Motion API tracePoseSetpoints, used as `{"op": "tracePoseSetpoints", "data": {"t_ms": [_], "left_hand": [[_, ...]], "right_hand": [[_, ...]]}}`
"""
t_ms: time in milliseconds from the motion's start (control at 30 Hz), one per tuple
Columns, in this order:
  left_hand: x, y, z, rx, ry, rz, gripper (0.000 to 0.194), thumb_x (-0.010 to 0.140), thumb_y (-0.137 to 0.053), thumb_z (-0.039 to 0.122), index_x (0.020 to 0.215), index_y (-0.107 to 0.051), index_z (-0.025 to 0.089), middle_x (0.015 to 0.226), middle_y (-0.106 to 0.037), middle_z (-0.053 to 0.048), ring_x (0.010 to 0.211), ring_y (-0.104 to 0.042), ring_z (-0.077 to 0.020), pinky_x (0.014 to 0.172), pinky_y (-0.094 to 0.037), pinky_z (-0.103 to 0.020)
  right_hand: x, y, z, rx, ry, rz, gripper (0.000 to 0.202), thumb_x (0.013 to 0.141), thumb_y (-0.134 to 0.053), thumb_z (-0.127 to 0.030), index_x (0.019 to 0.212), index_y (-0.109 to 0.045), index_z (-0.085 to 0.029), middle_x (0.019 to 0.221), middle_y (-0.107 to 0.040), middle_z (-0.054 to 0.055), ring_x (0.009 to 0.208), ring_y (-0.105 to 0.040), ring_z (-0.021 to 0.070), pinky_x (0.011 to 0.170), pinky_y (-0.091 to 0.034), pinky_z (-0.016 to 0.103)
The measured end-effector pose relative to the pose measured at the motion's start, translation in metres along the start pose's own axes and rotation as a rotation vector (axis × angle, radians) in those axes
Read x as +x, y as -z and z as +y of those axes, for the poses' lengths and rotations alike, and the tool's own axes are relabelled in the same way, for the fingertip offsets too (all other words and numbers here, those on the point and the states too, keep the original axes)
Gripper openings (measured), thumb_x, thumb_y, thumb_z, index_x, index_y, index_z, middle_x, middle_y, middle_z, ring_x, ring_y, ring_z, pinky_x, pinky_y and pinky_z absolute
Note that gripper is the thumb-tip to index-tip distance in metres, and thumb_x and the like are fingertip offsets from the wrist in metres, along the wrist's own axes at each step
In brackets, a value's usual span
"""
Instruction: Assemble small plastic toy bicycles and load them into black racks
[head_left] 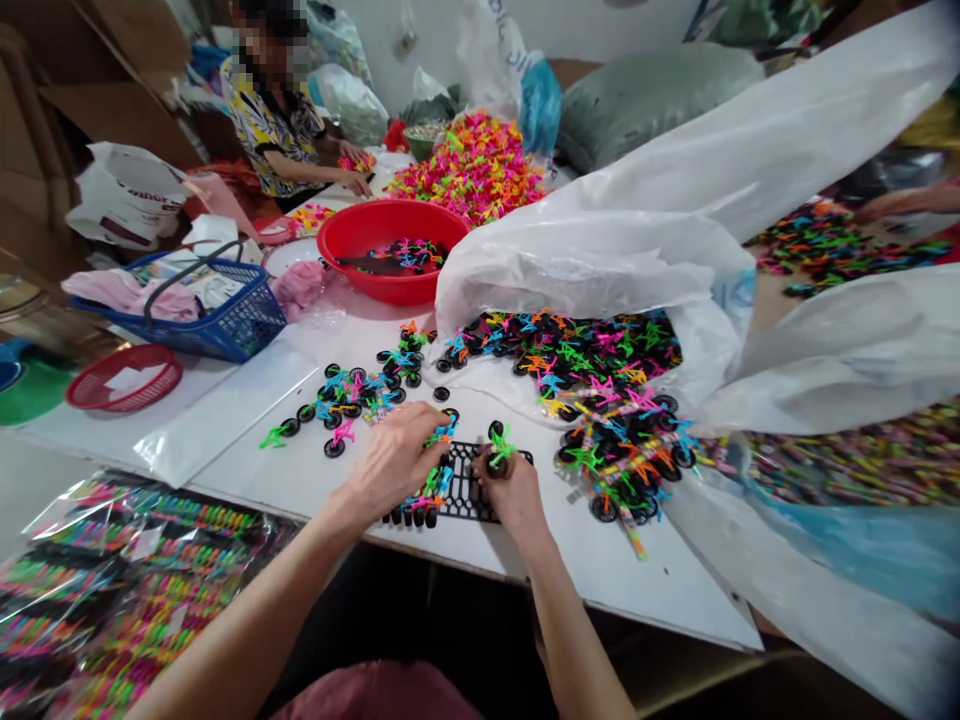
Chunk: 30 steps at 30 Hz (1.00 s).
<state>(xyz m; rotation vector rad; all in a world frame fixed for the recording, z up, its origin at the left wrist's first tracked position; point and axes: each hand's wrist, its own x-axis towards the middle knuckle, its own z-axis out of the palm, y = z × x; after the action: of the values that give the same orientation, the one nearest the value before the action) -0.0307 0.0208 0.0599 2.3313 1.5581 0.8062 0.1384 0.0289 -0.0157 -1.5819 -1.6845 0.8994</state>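
Note:
My right hand [516, 492] pinches a small green plastic toy bicycle [504, 440] with black wheels, over the right part of a black lattice rack [469, 490]. My left hand [397, 455] is at the rack's left side, its thumb and fingers closed around a blue toy bicycle [444, 430]; the palm hides part of it. Below the left fingers, several colourful toy bicycles [429, 490] stand packed in a row in the rack. A loose group of toy bicycles [356, 395] lies beyond my left hand, and a larger heap [630, 460] lies right of my right hand.
A white sack [600, 240] spills toy bicycles onto the white table [255, 450]. Behind are a red basin [394, 250], a blue basket [225, 310] and a bright pile of parts [472, 165]. Another person [281, 140] works at the far left. Bagged toys [135, 580] lie lower left.

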Motion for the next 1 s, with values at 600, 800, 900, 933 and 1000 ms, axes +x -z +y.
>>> {"op": "tracePoseSetpoints", "data": {"t_ms": [600, 800, 900, 933, 1000], "left_hand": [[0.003, -0.028, -0.014, 0.017, -0.198, -0.006, 0.016, 0.087, -0.048, 0.018, 0.086, -0.064, 0.017, 0.080, -0.064, -0.004, 0.078, -0.058, -0.0155, 0.075, -0.047, -0.028], [-0.004, -0.027, -0.014, -0.057, -0.263, -0.015, 0.016, 0.088, -0.049, 0.021, 0.089, -0.064, 0.016, 0.082, -0.064, -0.004, 0.080, -0.058, -0.0150, 0.075, -0.047, -0.027], [-0.004, -0.029, -0.017, -0.069, -0.271, -0.015, 0.016, 0.088, -0.049, 0.021, 0.089, -0.064, 0.016, 0.081, -0.064, -0.004, 0.079, -0.057, -0.0150, 0.075, -0.047, -0.028], [-0.004, -0.029, -0.017, -0.066, -0.266, -0.017, 0.016, 0.088, -0.049, 0.021, 0.089, -0.063, 0.016, 0.080, -0.064, -0.004, 0.078, -0.057, -0.0151, 0.075, -0.046, -0.028], [-0.004, -0.029, -0.017, -0.066, -0.264, -0.027, 0.016, 0.088, -0.048, 0.021, 0.088, -0.063, 0.016, 0.078, -0.063, -0.004, 0.078, -0.057, -0.0150, 0.074, -0.046, -0.028]], "right_hand": [[0.012, -0.027, -0.021, -0.561, 0.248, -0.236, 0.020, 0.084, -0.041, -0.012, 0.098, -0.056, -0.014, 0.094, -0.057, 0.009, 0.079, -0.056, 0.0168, 0.069, -0.045, 0.027], [0.007, 0.081, 0.008, -0.360, 0.257, -0.138, 0.028, 0.082, -0.047, -0.010, 0.106, -0.059, -0.019, 0.098, -0.060, 0.004, 0.081, -0.057, 0.0134, 0.075, -0.044, 0.024], [0.011, 0.145, 0.022, -0.670, 0.263, -0.043, 0.037, 0.078, -0.049, -0.005, 0.108, -0.061, -0.022, 0.104, -0.057, 0.006, 0.092, -0.054, 0.0181, 0.080, -0.041, 0.029], [0.015, 0.155, 0.023, -0.746, 0.276, -0.066, 0.034, 0.078, -0.050, -0.006, 0.105, -0.063, -0.023, 0.102, -0.058, 0.005, 0.092, -0.054, 0.0188, 0.080, -0.040, 0.030], [0.023, 0.152, 0.019, -0.811, 0.314, -0.095, 0.024, 0.079, -0.054, -0.011, 0.097, -0.065, -0.023, 0.095, -0.059, 0.004, 0.090, -0.054, 0.0190, 0.079, -0.038, 0.030]]}}
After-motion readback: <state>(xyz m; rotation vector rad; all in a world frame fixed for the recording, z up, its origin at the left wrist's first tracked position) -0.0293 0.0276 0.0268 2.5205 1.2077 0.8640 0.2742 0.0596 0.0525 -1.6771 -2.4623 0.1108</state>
